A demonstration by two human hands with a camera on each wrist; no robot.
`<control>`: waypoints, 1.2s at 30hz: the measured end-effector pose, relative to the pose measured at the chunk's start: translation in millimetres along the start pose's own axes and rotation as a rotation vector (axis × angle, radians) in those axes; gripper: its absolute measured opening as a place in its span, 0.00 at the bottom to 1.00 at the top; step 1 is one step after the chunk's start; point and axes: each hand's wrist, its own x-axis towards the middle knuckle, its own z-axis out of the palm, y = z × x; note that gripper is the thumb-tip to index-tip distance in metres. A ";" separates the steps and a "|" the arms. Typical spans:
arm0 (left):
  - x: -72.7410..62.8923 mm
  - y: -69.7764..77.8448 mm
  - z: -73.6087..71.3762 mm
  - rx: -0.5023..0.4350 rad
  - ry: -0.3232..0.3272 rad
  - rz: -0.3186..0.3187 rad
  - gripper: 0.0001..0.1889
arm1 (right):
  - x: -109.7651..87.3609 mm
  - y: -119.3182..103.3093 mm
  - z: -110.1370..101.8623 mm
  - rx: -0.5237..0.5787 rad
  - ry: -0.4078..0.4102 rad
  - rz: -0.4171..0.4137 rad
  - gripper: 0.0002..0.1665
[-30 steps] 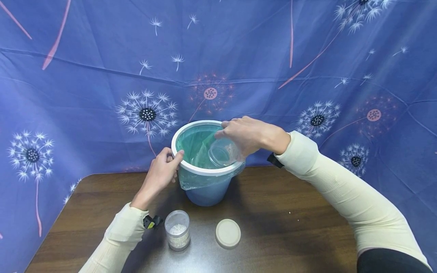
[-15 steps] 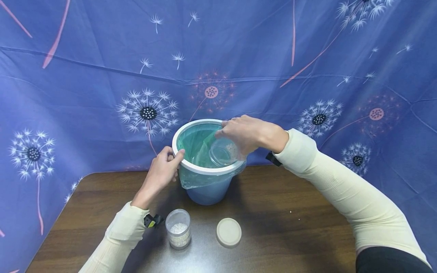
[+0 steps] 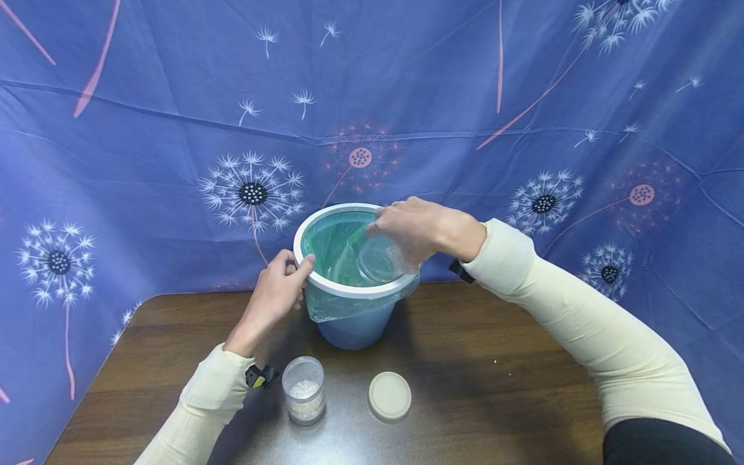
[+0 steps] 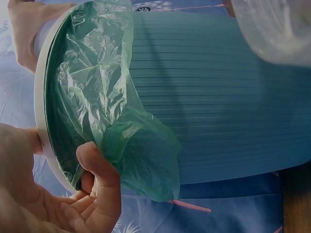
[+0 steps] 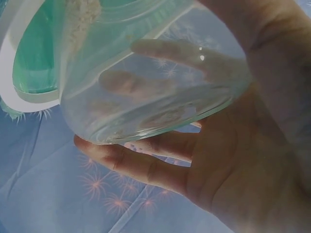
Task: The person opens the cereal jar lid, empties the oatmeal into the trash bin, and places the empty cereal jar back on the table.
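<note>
A blue trash can (image 3: 354,328) with a white rim ring (image 3: 349,290) and a green plastic bag (image 3: 328,242) lining it stands on the table. My left hand (image 3: 278,287) grips its left rim, thumb on top and fingers curled outside. My right hand (image 3: 415,226) holds a clear jar (image 3: 378,259) tilted mouth-down into the opening on the right side. In the right wrist view, the fingers wrap around the clear jar (image 5: 146,92), and pale grains (image 5: 82,22) cling near its mouth. What lies at the bottom of the trash can is hidden.
An uncovered clear jar (image 3: 303,391) partly filled with white grains stands in front of the trash can. Right of it lies a round cream lid (image 3: 389,396). A few white specks (image 3: 495,361) dot the table (image 3: 465,413). A blue patterned cloth (image 3: 436,155) hangs behind.
The pale grains in the tilted jar look fewer in the head view. My right wrist has shifted slightly left; the left hand keeps its grip on the rim.
</note>
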 end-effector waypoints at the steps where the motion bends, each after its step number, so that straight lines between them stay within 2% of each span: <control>1: -0.4 0.3 -0.3 -0.003 -0.003 -0.002 0.24 | 0.4 -0.3 -0.1 -0.004 -0.004 0.001 0.57; 11: -1.1 0.2 -0.9 0.006 0.003 -0.001 0.24 | 0.4 -0.7 -0.3 -0.007 -0.002 0.005 0.56; 18: -1.2 -0.5 -0.2 -0.002 -0.002 0.002 0.24 | -4.5 7.9 3.3 0.069 0.030 0.010 0.47; 28: -1.7 -1.7 -0.6 0.011 0.000 -0.002 0.24 | -12.8 29.2 16.9 0.212 0.086 -0.003 0.57; 36: -1.6 -1.0 0.0 0.006 0.003 -0.001 0.23 | -19.5 35.7 30.0 0.297 0.173 0.012 0.55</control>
